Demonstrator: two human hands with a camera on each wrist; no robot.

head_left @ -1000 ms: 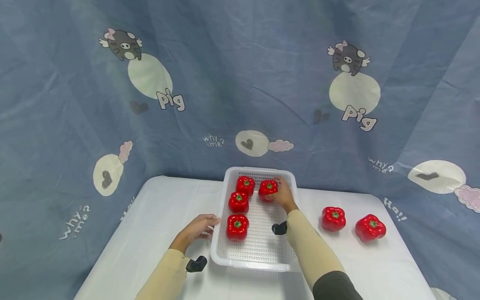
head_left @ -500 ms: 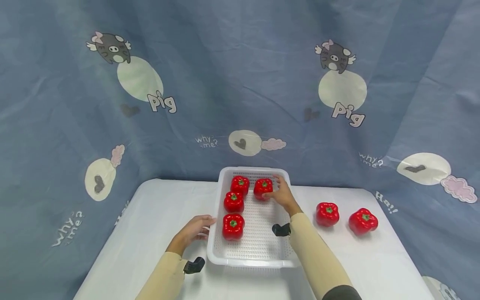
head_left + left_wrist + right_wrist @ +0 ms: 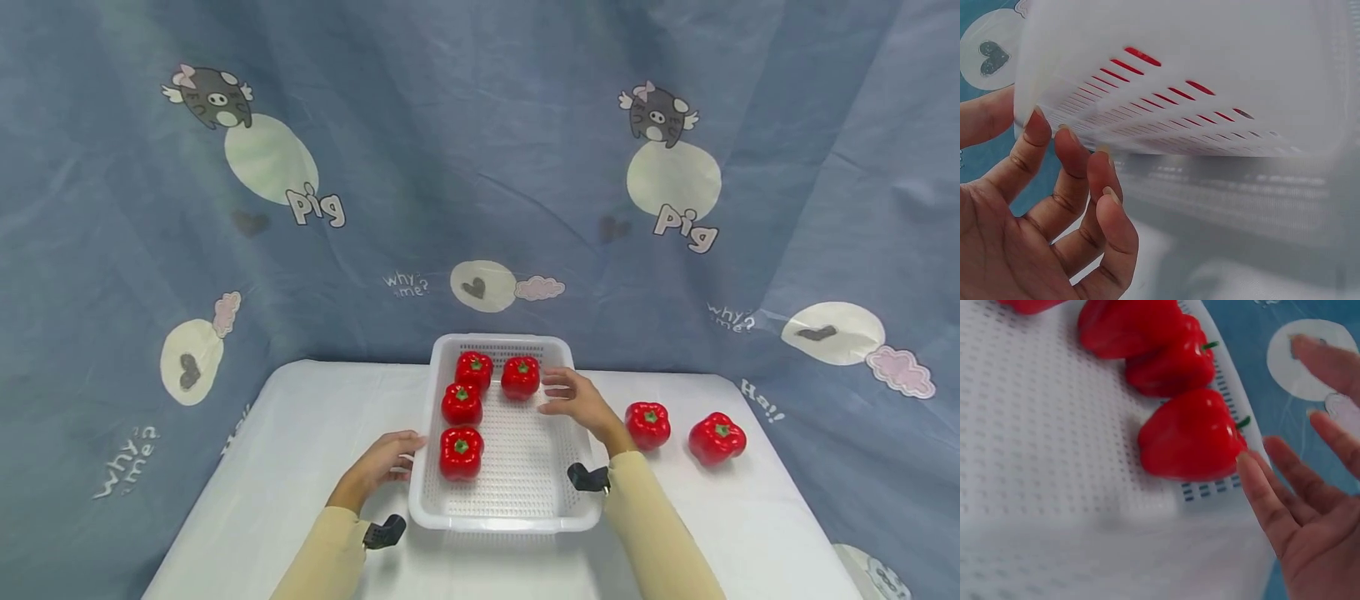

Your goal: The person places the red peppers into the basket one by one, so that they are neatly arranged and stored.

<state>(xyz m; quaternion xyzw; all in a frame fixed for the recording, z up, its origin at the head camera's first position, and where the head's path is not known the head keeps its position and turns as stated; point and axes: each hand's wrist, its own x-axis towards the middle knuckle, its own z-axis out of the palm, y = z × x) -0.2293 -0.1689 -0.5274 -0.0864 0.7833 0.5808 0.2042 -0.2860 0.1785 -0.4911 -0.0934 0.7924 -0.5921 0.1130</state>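
A white perforated plastic basket [image 3: 504, 525] stands on the table, with several red bell peppers inside. Three of them, among them the near bell pepper [image 3: 461, 454], line its left side; another bell pepper [image 3: 521, 378] sits at the back right. My right hand [image 3: 581, 404] hovers over the basket's right side with fingers spread, holding nothing. In the right wrist view, a fingertip overlaps that back-right pepper [image 3: 1191, 437]; contact cannot be told. My left hand [image 3: 378, 467] is at the basket's left wall, its loosely bent fingers [image 3: 1072, 156] at the slotted side.
Two more red bell peppers, a nearer one [image 3: 648, 425] and a farther one [image 3: 717, 438], lie on the white table [image 3: 315, 417] right of the basket. A blue printed cloth [image 3: 420, 183] hangs behind and around the table.
My right hand has let go of the back-right bell pepper and drawn away to the right. The pepper stays in the basket. My left hand keeps its place by the basket's wall.
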